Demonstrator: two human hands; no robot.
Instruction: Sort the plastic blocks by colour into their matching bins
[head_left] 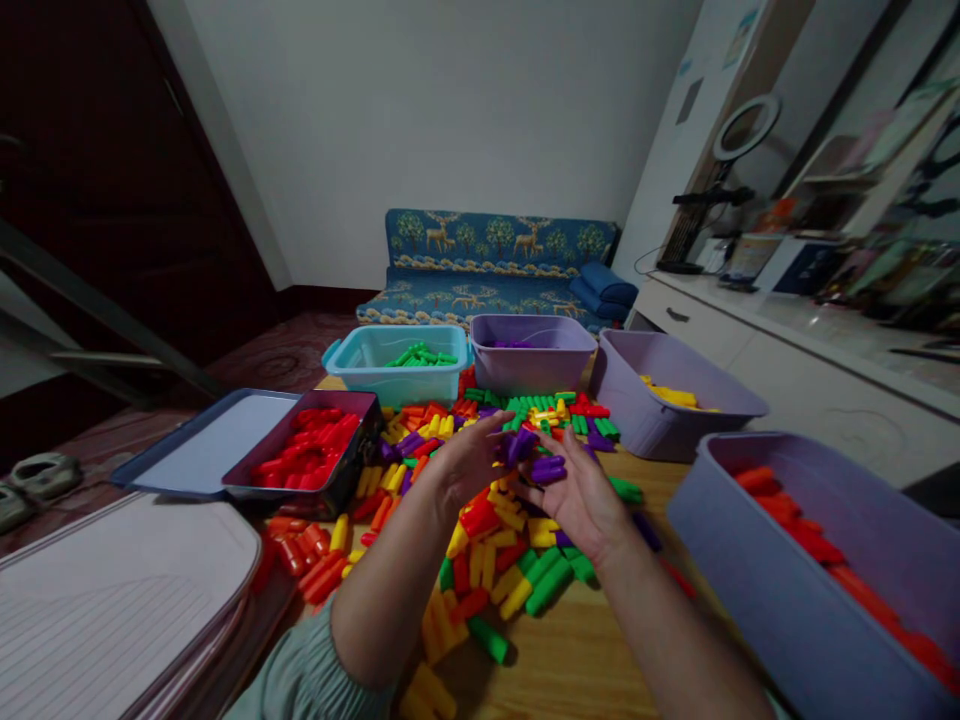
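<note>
Beneath the left hand [474,458] and the right hand [589,495] stretches one wooden table [577,645]. Three lavender bins stand around it: the near bin [731,545], to the right of the right hand, shows red-orange pieces [817,550]; the middle bin [634,422], beyond that hand and to its right, shows yellow pieces [675,397]; the far bin [529,374], straight beyond both hands, shows purple at its bottom. One light-blue tub [401,383], beyond the left hand and to its left, holds green pieces [420,355]. One dark case [360,455], its single lid [199,445] open, lies left of the left hand with red pieces [309,450] inside. That makes five containers.

The left hand is curved, its fingertips at a purple cluster [519,446]; blur hides whether it grips. The right hand is partly closed, a purple piece [548,469] between thumb and fingers. The step in hand appears to be handling purple pieces between both hands, above the loose mixed pile [510,555]; a move from here would call for a secure hold on them. The cluster's number cannot be told, and the pile is too heaped to count.
</note>
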